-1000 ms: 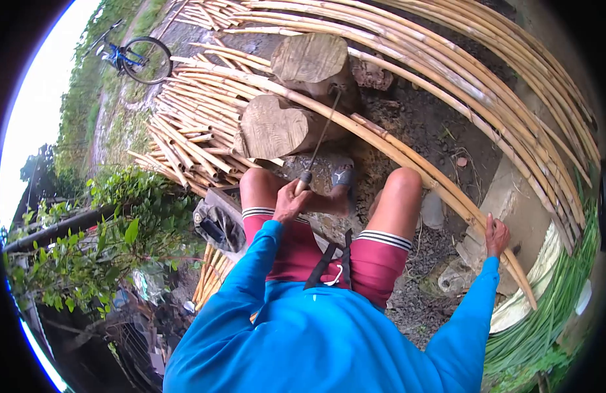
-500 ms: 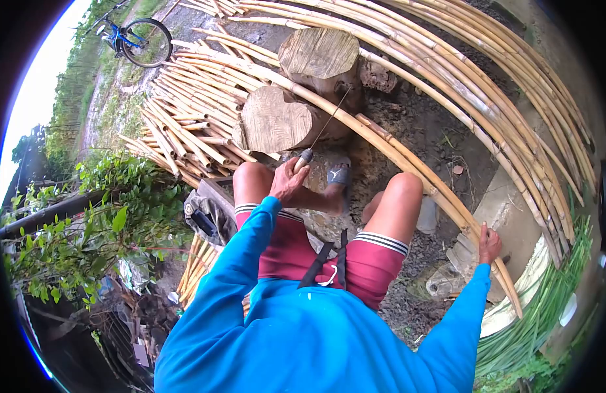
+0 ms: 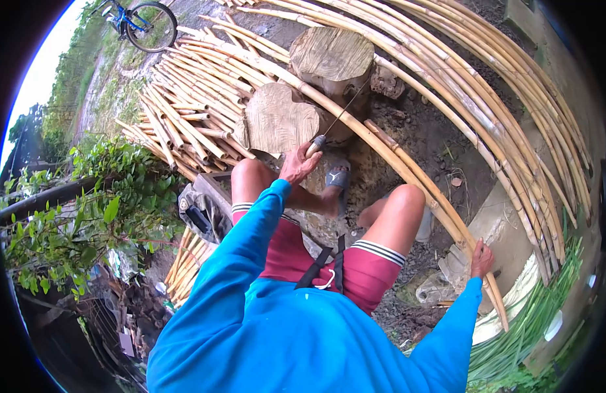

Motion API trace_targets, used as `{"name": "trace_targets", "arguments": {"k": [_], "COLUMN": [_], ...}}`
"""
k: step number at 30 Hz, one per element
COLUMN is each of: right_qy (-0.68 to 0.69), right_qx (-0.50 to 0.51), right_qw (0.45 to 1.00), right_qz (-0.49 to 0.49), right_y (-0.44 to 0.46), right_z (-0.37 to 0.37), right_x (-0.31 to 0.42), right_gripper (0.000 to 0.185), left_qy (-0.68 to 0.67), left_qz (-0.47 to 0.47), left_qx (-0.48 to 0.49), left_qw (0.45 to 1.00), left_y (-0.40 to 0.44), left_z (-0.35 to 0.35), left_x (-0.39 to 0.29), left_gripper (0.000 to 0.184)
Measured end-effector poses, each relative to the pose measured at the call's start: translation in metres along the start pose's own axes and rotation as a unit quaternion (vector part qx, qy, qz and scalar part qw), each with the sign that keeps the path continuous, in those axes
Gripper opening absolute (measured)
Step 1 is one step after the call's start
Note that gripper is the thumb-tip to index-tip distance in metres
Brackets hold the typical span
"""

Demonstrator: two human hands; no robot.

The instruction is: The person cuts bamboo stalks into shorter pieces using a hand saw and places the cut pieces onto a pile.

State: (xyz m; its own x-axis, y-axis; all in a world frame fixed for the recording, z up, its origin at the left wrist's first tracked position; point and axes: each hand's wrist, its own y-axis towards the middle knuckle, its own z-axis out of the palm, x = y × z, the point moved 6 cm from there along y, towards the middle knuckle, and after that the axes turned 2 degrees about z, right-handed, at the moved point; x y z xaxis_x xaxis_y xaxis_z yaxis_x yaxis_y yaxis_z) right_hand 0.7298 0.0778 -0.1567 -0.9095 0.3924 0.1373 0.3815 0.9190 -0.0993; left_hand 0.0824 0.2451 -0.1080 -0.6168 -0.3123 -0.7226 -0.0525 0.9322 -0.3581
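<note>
My left hand is closed around the handle of a long, thin-bladed knife, above my left knee. Its blade, seen nearly edge-on, points up and right across a long bamboo pole; whether it touches the pole I cannot tell. My right hand is wrapped round the near end of the bamboo, at the right. A second, shorter-looking bamboo piece lies alongside the long pole. Two cut wood stumps, a front one and a rear one, stand ahead of my knees, with the long pole running between them.
Cut bamboo lengths are piled at the left. Long bamboo poles lie along the right. Green leaf strips are heaped at lower right. A bicycle stands at the far left, and leafy branches hang nearer.
My left hand has moved right with the knife. My right hand and the bamboo end have shifted slightly left and down. The whole view has moved a little.
</note>
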Motion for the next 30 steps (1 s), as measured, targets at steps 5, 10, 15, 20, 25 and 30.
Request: {"name": "trace_targets", "arguments": {"k": [5, 10, 15, 20, 25, 30], "right_qy": [0.034, 0.044, -0.04, -0.045, -0.032, -0.033], "right_qx": [-0.042, 0.007, -0.001, -0.015, -0.035, -0.022], "right_qw": [0.999, 0.992, 0.988, 0.99, 0.988, 0.99], "right_qz": [-0.001, -0.119, -0.146, -0.136, -0.148, -0.133], "right_y": [-0.012, -0.03, -0.037, -0.036, -0.038, -0.035], "right_z": [-0.003, -0.031, -0.029, -0.021, -0.025, -0.022], "right_x": [0.002, 0.028, 0.025, 0.021, 0.02, 0.017], "right_gripper": [0.048, 0.044, 0.052, 0.052, 0.051, 0.053], "left_qy": [-0.009, -0.024, -0.066, -0.125, -0.189, -0.171], "left_qz": [-0.011, -0.021, -0.028, -0.065, -0.068, -0.091], "left_qx": [-0.03, -0.007, 0.008, 0.004, 0.008, 0.001], "left_qw": [0.999, 0.999, 0.997, 0.99, 0.98, 0.981], "left_y": [-0.007, -0.006, -0.009, -0.009, -0.011, -0.017], "left_z": [0.001, 0.009, 0.02, 0.037, 0.053, 0.055], "left_x": [0.005, 0.007, -0.005, -0.011, -0.014, -0.019], "left_gripper": [0.038, 0.038, 0.031, 0.028, 0.029, 0.026]}}
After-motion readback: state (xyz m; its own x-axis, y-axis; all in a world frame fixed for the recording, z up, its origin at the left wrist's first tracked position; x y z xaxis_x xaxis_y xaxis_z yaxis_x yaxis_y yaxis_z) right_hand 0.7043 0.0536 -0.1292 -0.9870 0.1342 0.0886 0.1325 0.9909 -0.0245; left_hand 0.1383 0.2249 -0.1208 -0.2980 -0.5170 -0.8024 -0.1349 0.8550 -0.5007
